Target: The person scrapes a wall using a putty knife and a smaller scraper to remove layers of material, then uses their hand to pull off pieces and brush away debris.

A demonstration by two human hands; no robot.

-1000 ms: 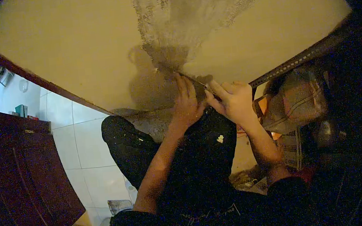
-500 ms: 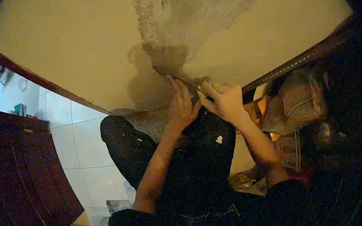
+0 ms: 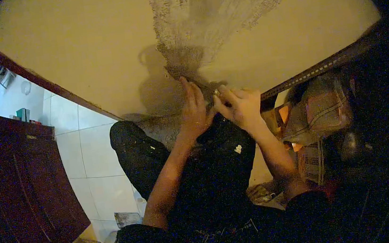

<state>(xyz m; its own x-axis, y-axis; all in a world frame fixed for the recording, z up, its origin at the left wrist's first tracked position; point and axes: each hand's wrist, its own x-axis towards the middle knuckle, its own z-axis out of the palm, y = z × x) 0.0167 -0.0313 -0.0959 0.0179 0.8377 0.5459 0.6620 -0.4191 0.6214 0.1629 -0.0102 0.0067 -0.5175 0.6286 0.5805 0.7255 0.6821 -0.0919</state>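
In front of me is a yellowish wall [image 3: 88, 61] with a rough, greyish scraped patch [image 3: 221, 14] running down its middle. My right hand [image 3: 240, 107] is closed in a pinch at the lower end of this patch. It grips a thin, straight-edged tool [image 3: 206, 86], seen nearly edge-on, whose exact kind I cannot make out. Beside it, my left hand [image 3: 195, 109] has its fingers stretched out towards the wall, fingertips near the tool's far end. Shadows of head and hands fall over the spot where they work.
My bent knees [image 3: 132, 140] are close to the wall, with pale flakes on the trousers. A dark red wooden door [image 3: 26, 186] stands left, beside white floor tiles [image 3: 96, 155]. At right are a stuffed bag [image 3: 323, 110] and a rack [image 3: 312, 163].
Both hands keep nearly the same place and grip at the wall. The view has shifted slightly, and the right hand seems barely moved.
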